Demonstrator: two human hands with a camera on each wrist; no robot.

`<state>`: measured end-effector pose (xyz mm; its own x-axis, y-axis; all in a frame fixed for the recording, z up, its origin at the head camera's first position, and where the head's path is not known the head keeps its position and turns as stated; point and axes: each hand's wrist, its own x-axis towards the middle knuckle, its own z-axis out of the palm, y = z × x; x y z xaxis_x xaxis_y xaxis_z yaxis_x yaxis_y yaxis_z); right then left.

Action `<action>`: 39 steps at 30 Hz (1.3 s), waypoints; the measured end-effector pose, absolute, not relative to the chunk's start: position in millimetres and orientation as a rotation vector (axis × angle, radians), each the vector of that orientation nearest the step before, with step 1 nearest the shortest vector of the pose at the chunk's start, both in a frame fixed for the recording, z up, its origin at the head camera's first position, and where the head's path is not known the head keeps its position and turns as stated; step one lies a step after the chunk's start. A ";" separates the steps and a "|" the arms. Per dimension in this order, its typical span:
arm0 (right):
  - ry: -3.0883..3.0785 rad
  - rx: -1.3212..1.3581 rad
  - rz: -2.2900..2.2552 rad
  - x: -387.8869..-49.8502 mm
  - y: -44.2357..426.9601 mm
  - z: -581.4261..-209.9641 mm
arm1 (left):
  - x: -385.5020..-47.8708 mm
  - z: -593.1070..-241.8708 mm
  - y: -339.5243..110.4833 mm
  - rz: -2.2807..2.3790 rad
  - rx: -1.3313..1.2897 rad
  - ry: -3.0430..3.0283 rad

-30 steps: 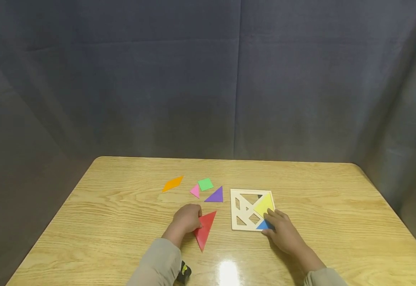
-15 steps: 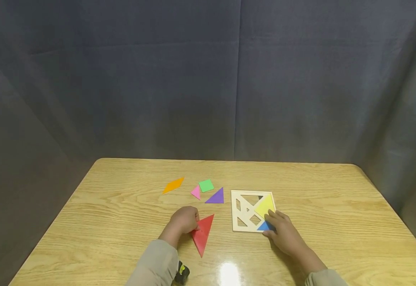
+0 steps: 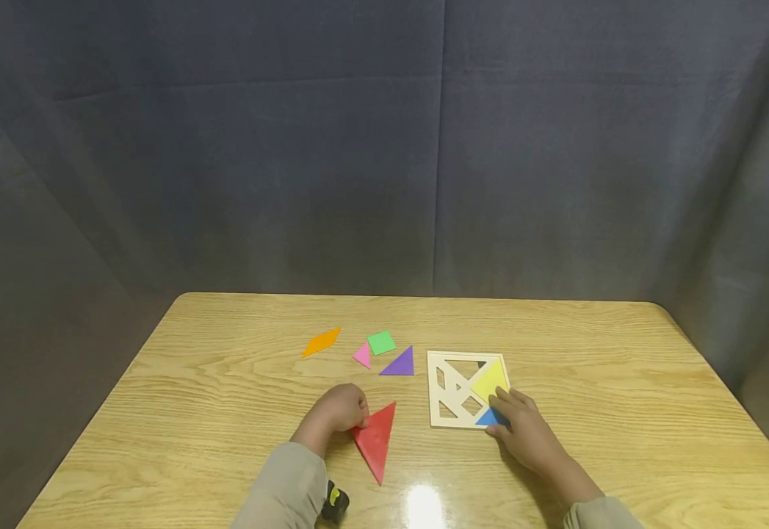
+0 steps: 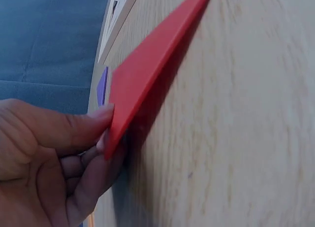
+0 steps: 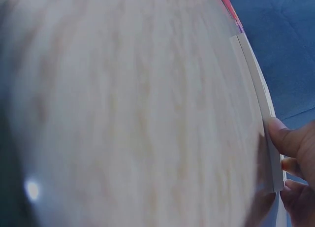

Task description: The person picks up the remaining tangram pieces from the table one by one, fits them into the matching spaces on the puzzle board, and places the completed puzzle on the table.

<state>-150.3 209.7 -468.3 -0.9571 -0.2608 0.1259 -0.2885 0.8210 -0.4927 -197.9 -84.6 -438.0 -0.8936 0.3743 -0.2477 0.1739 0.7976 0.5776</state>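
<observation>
Left hand (image 3: 341, 408): pinches the red triangle (image 3: 376, 444) by its left corner, thumb against fingers; the piece is tilted over the near part of the table (image 3: 589, 360), left of the board.
Right hand (image 3: 523, 433): holds the near right corner of the board (image 3: 434, 397), with the thumb at the near edge and fingers on top.
Good handling: I think a light pinch at the corner is enough, but a corner hold can let the flat piece turn, so the thumb should press evenly. The right hand does well to hold the board firmly without pushing it sideways.
Board: it contains the yellow piece (image 3: 488, 380) at right and the blue piece (image 3: 488, 417) at the near right corner, partly covered by fingers; other holes, at far, left and near sides, show wood.
Loose pieces: purple triangle (image 3: 402, 364), pink triangle (image 3: 363, 355), green square (image 3: 381, 342) and orange diamond (image 3: 322, 342), far left of the board.
Unclear: whether the red triangle's lowest edge touches the table.
</observation>
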 end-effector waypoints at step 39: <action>-2.936 0.422 0.888 -150.0 210.0 -468.8 | -194.8 -444.8 -77.7 1.499 0.301 2.162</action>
